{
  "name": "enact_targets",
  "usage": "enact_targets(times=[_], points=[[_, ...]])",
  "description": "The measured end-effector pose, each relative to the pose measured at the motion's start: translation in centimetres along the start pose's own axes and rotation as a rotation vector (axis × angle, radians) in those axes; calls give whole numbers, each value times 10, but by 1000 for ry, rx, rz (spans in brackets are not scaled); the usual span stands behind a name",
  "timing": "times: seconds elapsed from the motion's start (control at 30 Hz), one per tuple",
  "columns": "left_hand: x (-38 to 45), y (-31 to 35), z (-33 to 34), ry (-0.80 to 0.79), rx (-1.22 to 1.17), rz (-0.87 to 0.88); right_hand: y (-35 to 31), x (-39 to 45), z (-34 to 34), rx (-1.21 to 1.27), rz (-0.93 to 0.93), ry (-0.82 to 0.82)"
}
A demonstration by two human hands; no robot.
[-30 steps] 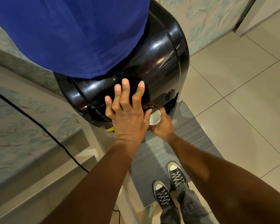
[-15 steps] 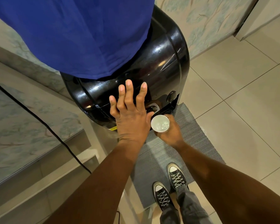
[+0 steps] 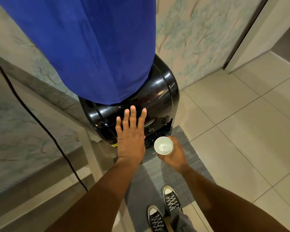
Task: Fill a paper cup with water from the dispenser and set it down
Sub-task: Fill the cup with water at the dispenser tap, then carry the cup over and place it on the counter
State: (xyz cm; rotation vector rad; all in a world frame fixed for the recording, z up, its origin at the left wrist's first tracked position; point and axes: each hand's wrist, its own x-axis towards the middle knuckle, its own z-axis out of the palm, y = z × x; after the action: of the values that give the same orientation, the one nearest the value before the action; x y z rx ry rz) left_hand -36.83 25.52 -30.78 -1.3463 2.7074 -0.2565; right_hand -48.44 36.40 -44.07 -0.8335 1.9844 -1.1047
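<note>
Paper cup (image 3: 163, 146) gripped by right hand (image 3: 173, 156), left hand (image 3: 131, 136) flat, fingers spread, on dispenser (image 3: 159, 97)

Dispenser (image 3: 157, 96): showing glossy black. Cloth cover (image 3: 90, 47) over its bottle: showing solid deep blue. Paper cup (image 3: 163, 146): showing white. Mat (image 3: 187, 164): displaying grey woven texture. Floor tiles (image 3: 241, 139): showing pale beige. Sneakers (image 3: 172, 199): showing black, white laces.

The right of the frame is covered by pale glossy floor tiles (image 3: 251, 131). A grey woven mat (image 3: 179, 174) is laid at lower centre. Walls (image 3: 199, 30) papered with faded tree patterns are seen above, and a black cable (image 3: 40, 124) is draped at left.
</note>
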Motion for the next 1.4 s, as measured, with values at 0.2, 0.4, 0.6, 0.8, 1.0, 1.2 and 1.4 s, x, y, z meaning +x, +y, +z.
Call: enact_targets(times=[0.2,0.4,0.6,0.8,1.0,1.2,1.4], points=[[-8,-6,-32,-28,-213,22,-40,-16,-16,28,-1,20],[-12,-18,-53,-20,-592,8,-75,-35,-24,42,-44,28],[-24,-36,-79,-136,-935,-76,-113,-52,-25,69,-121,15],[-41,-58,-101,-196,-1098,-191,-158,-59,-22,107,-188,19],[-57,-80,-121,-285,-1237,-230,-202,-66,-18,116,-248,-41],[-71,-98,-138,-219,-1269,-233,-239,-71,-8,145,-287,-100],[-85,-114,-166,-63,-1386,-238,-273,-73,14,178,-347,-131]])
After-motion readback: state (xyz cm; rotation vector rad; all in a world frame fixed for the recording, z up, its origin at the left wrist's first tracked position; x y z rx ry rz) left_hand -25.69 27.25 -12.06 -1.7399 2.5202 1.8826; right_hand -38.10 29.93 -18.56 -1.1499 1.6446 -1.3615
